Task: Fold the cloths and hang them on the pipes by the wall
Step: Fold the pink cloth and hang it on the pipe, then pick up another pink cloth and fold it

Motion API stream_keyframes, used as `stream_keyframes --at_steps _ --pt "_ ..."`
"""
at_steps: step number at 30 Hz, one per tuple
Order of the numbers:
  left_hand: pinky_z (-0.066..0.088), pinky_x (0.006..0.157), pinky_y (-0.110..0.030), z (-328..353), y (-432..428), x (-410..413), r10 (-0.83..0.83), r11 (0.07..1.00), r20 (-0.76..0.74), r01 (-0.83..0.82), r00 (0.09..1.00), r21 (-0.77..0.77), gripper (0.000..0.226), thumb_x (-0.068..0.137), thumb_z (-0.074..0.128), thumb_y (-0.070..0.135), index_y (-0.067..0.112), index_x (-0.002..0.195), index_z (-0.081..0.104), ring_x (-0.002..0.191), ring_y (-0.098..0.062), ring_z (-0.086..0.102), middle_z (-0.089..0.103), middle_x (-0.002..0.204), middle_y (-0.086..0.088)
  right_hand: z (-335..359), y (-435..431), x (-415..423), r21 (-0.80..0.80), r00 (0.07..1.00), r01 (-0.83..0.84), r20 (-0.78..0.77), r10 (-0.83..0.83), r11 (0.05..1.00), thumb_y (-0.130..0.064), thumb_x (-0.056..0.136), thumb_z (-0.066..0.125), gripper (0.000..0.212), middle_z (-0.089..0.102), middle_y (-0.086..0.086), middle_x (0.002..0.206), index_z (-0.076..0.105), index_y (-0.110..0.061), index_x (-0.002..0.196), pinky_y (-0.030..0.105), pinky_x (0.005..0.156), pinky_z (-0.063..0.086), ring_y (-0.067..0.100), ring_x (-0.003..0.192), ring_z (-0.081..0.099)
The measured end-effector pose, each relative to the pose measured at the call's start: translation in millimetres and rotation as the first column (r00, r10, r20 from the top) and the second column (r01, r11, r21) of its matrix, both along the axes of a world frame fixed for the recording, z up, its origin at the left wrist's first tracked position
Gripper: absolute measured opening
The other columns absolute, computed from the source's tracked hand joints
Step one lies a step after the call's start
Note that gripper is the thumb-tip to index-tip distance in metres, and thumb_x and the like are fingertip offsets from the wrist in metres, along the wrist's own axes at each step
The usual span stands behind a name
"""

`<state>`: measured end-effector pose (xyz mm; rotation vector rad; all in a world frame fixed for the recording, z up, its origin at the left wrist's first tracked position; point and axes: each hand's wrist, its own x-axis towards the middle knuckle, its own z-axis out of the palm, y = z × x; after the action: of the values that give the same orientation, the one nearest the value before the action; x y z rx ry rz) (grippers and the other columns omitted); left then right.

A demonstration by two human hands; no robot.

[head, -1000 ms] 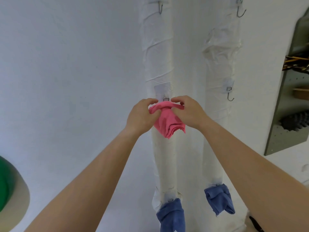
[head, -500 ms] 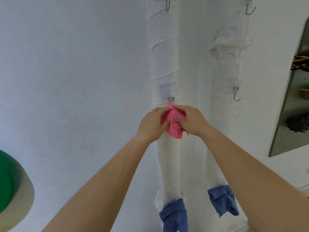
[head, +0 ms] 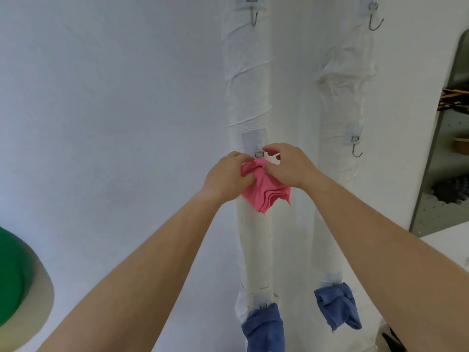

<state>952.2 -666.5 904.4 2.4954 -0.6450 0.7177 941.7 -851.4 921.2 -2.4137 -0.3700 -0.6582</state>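
A folded pink cloth (head: 264, 190) hangs against the left white-wrapped pipe (head: 250, 85), just under a small metal hook mount (head: 259, 153). My left hand (head: 227, 176) grips the cloth's upper left corner. My right hand (head: 286, 166) pinches its top beside the hook, fingers curled over the fabric. The hook's tip is hidden behind the cloth and fingers. Two blue cloths hang low down, one (head: 264, 329) on the left pipe, one (head: 337, 311) on the right pipe (head: 342, 97).
Bare hooks sit on the right pipe at mid height (head: 356, 148) and at the top of both pipes (head: 253, 16) (head: 374, 20). A grey shelf unit (head: 446, 148) stands at the right. A green and white rounded object (head: 17, 283) is at the lower left.
Both hands dipped with the pink cloth below the hook and have come back up to the hook mount. My right fingers now reach above the cloth's top.
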Motion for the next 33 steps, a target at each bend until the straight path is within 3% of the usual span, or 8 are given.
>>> stream_keyframes --at_steps 7,11,15,20,25,29,33 --pt "0.047 0.099 -0.035 7.8 29.7 -14.3 0.096 0.993 -0.010 -0.097 0.995 -0.066 0.045 0.092 0.061 0.040 0.026 0.134 0.057 0.122 -0.015 0.054 0.056 0.136 0.006 12.5 26.1 -19.7 -0.035 1.000 0.004 0.002 -0.004 0.999 -0.020 0.090 0.061 0.049 0.058 0.004 0.135 0.054 -0.018 0.139 0.036 0.102 0.046 0.021 0.120 0.057" --pt "0.046 0.097 -0.032 2.8 74.0 -37.9 0.180 0.982 -0.056 -0.183 0.982 -0.056 0.044 0.093 0.059 0.040 0.026 0.135 0.055 0.122 -0.013 0.054 0.056 0.137 0.007 15.7 68.0 -40.3 -0.089 0.999 -0.023 0.023 0.025 0.996 -0.024 0.092 0.059 0.049 0.057 0.001 0.135 0.051 -0.020 0.140 0.038 0.104 0.044 0.020 0.122 0.056" --pt "0.046 0.099 -0.033 -7.4 143.8 -75.7 0.288 0.955 -0.122 -0.294 0.950 -0.035 0.048 0.093 0.059 0.041 0.025 0.138 0.052 0.123 -0.013 0.055 0.055 0.139 0.006 12.2 138.9 -58.2 -0.175 0.995 -0.084 0.034 0.091 0.981 -0.028 0.092 0.059 0.049 0.058 -0.001 0.132 0.051 -0.020 0.140 0.034 0.099 0.044 0.019 0.121 0.055" --pt "0.046 0.102 -0.035 -36.6 259.1 -155.5 0.453 0.887 -0.193 -0.462 0.871 -0.006 0.047 0.094 0.060 0.038 0.023 0.138 0.053 0.123 -0.016 0.055 0.055 0.140 0.002 -21.5 272.0 -102.6 -0.254 0.964 -0.266 -0.072 0.256 0.930 -0.031 0.092 0.058 0.048 0.057 -0.004 0.133 0.049 -0.024 0.139 0.040 0.097 0.050 0.019 0.120 0.055" --pt "0.045 0.103 -0.038 -105.4 388.3 -277.8 0.608 0.781 -0.286 -0.622 0.740 0.051 0.048 0.090 0.061 0.033 0.016 0.134 0.057 0.123 -0.023 0.056 0.060 0.135 -0.006 -94.1 422.9 -190.5 -0.379 0.860 -0.509 -0.253 0.443 0.772 -0.033 0.090 0.057 0.050 0.059 0.002 0.132 0.051 -0.024 0.139 0.044 0.096 0.050 0.025 0.118 0.056" --pt "0.048 0.097 -0.038 -177.2 474.2 -393.6 0.690 0.666 -0.430 -0.743 0.582 0.065 0.047 0.089 0.064 0.032 0.014 0.132 0.060 0.116 -0.027 0.060 0.061 0.131 -0.008 -163.9 524.5 -276.6 -0.486 0.757 -0.651 -0.370 0.538 0.583 -0.037 0.087 0.057 0.053 0.058 0.007 0.135 0.052 -0.022 0.138 0.044 0.097 0.049 0.030 0.124 0.053" --pt "0.047 0.099 -0.039 -249.9 530.5 -507.4 0.729 0.533 -0.548 -0.843 0.409 0.080 0.046 0.089 0.064 0.031 0.014 0.131 0.059 0.121 -0.029 0.057 0.061 0.131 -0.010 -236.0 599.2 -358.4 -0.529 0.647 -0.752 -0.476 0.596 0.394 -0.038 0.087 0.059 0.054 0.054 0.009 0.138 0.051 -0.022 0.139 0.043 0.098 0.047 0.033 0.126 0.051"
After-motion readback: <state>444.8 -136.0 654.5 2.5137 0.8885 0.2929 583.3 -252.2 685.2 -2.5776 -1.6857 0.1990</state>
